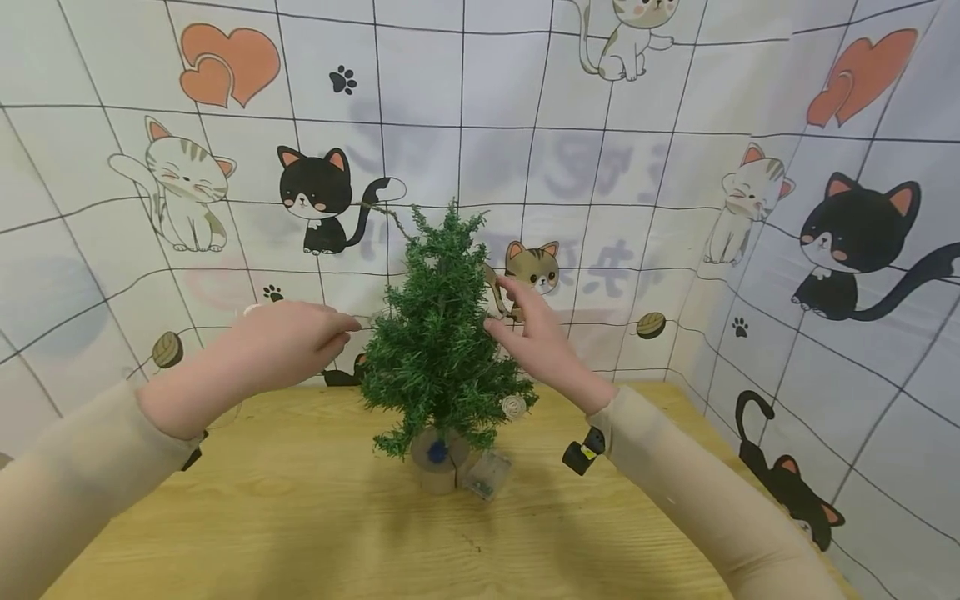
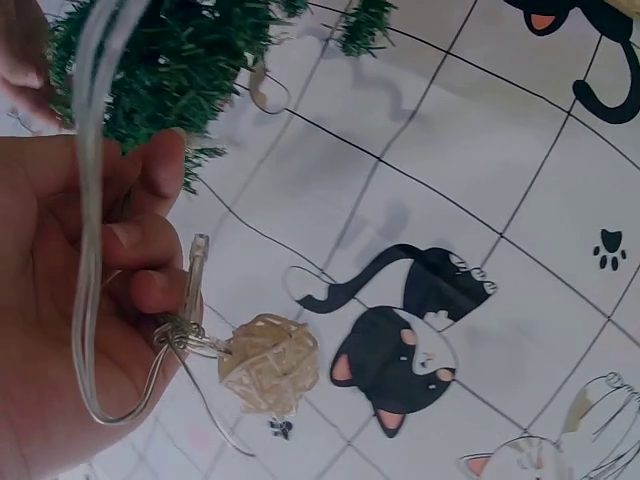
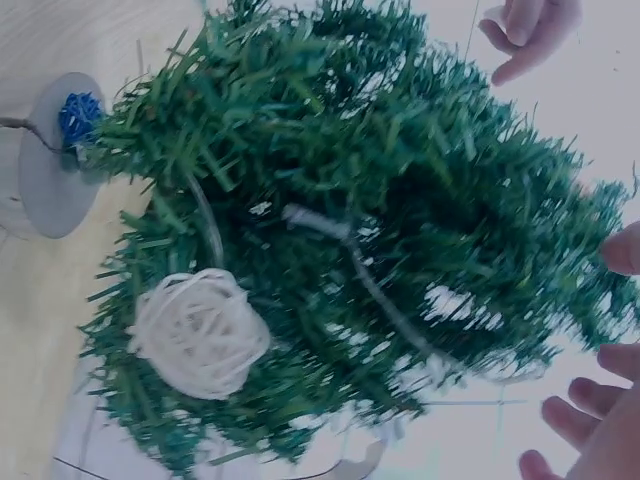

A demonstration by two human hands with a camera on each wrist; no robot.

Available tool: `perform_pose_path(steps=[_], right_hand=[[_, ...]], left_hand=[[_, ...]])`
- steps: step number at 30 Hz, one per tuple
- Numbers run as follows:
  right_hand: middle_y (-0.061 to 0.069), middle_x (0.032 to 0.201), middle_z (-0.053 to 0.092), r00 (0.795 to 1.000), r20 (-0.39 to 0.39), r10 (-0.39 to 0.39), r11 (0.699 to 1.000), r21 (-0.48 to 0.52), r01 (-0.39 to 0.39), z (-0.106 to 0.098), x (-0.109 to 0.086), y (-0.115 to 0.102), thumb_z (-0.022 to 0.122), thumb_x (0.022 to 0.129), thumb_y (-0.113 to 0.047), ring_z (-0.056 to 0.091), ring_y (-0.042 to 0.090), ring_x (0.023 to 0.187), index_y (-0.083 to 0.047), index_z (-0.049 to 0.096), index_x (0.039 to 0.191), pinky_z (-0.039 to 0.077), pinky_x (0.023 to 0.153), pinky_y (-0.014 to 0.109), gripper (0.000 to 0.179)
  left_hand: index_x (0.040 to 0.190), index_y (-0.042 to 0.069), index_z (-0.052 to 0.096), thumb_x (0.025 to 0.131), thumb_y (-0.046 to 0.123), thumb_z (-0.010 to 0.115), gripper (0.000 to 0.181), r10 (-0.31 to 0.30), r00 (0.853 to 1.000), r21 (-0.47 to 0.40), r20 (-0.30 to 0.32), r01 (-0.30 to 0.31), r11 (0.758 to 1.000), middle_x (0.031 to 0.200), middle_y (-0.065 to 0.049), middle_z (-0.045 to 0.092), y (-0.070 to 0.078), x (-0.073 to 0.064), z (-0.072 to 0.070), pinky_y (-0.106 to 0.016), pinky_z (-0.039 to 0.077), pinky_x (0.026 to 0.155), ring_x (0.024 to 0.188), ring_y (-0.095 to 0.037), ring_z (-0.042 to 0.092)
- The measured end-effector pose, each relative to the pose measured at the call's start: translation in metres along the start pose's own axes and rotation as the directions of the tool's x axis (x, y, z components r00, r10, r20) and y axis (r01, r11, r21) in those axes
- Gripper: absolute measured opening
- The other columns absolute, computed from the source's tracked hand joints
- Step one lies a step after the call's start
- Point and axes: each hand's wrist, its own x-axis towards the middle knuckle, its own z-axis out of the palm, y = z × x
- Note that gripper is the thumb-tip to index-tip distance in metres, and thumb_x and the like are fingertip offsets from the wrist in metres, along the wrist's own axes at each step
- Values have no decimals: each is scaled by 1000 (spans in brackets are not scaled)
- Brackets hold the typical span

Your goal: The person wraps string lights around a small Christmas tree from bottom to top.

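A small green artificial Christmas tree (image 1: 442, 333) stands upright on a round base (image 1: 437, 475). At its left, my left hand (image 1: 288, 337) holds a string light (image 2: 100, 250); the clear wire loops across the palm under curled fingers. From that wire hangs a cream wicker ball (image 2: 268, 365) beside a clear bulb piece. My right hand (image 1: 540, 337) is at the tree's right side, thumb and fingers spread by the branches, with nothing seen in its grasp. A white wicker ball (image 3: 200, 335) sits on the lower right branches, and a blue one (image 3: 80, 118) lies at the base.
A clear battery box (image 1: 487, 475) lies on the wooden table (image 1: 300, 517) by the tree's base. Behind and to the right hangs a white gridded cloth (image 1: 495, 83) with printed cats. A wire (image 3: 390, 310) runs among the branches.
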Motion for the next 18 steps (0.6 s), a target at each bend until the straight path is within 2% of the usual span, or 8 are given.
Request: perform_pose_path(steps=[2,4,7,9,11,14,18], right_hand=[[6,153,32,996,-49,-81,996,-41,79,-1,0,-7,59,96,-32,33,25,137,-14,34,151,35,104,49,63],[8,152,33,981,-83,-173,982,-88,165,-1,0,-15,62,94,-26,32,26,138,-9,38,148,32,105,51,61],[13,149,38,947,-107,-304,945,-161,285,1,0,-27,65,92,-21,34,28,137,-2,44,143,28,107,55,58],[15,147,40,927,-105,-361,921,-195,337,3,0,-35,66,91,-20,35,29,136,-2,46,141,28,106,55,57],[16,146,41,912,-98,-399,902,-219,371,6,1,-42,66,90,-20,36,29,136,-3,47,141,29,105,56,56],[18,143,43,898,-105,-427,887,-244,393,8,3,-49,67,90,-19,38,30,133,-4,51,138,29,102,56,53],[17,138,47,884,-123,-450,871,-277,405,9,4,-54,67,90,-18,41,30,129,-6,56,132,29,102,54,46]], left_hand=[[125,7,65,97,12,52,30,23,1000,37,-17,-22,999,104,-9,69,9,-2,-3,-37,51,61,74,-20,65],[124,7,65,97,12,54,30,48,998,67,-40,-46,997,99,-7,68,16,-3,-5,-36,50,59,69,-17,62],[122,7,66,95,9,57,29,77,993,101,-89,-68,993,95,-6,68,22,-3,-9,-34,48,55,68,-19,62],[118,7,68,92,4,58,28,89,987,131,-132,-71,989,90,-5,67,23,0,-10,-31,45,50,65,-19,60],[117,7,68,90,-1,58,30,91,981,172,-173,-61,983,82,-3,65,24,3,-11,-30,41,45,58,-18,56],[114,5,63,87,-7,56,31,101,967,235,-235,-45,971,65,0,54,23,10,-12,-28,33,39,48,-16,43],[91,1,53,82,-15,53,19,161,936,299,-312,-64,952,55,1,36,22,14,-13,-29,29,43,48,-17,31]])
